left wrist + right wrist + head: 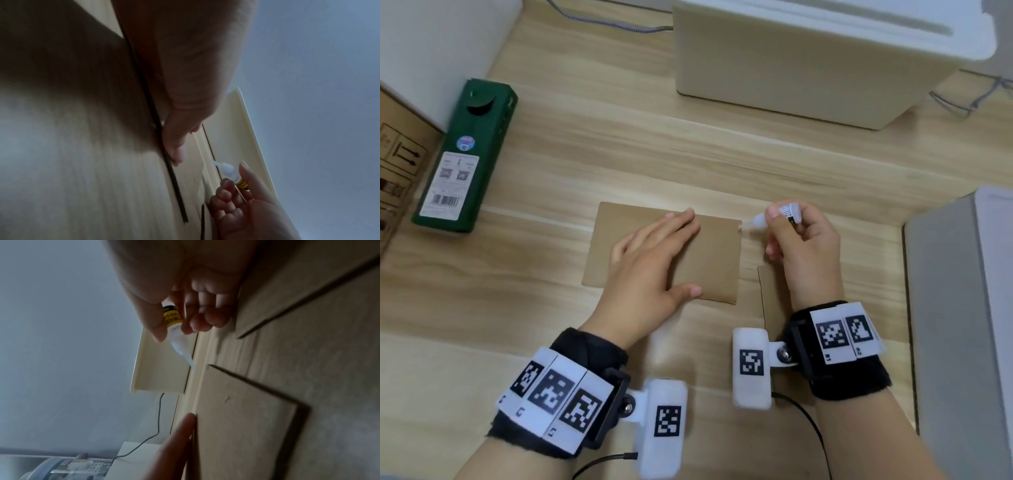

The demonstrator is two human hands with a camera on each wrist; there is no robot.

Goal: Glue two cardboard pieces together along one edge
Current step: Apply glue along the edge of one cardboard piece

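A brown cardboard piece (717, 260) lies flat on the wooden table (585, 154). My left hand (671, 250) presses on it with straight fingers, thumb near its front edge. My right hand (787, 222) pinches a small white glue bottle (789, 210) with a yellow label. Its nozzle points left, with the tip right at the piece's far right corner. A second cardboard piece (770, 294) lies mostly hidden under my right wrist. The right wrist view shows the glue bottle (174, 324) above the corner of the first cardboard piece (236, 418).
A green box (465, 157) lies at the left beside a brown carton (397, 164). A white foam box (791, 61) stands at the back, with a braided cable (602, 20) behind it. A grey case (962, 308) fills the right edge.
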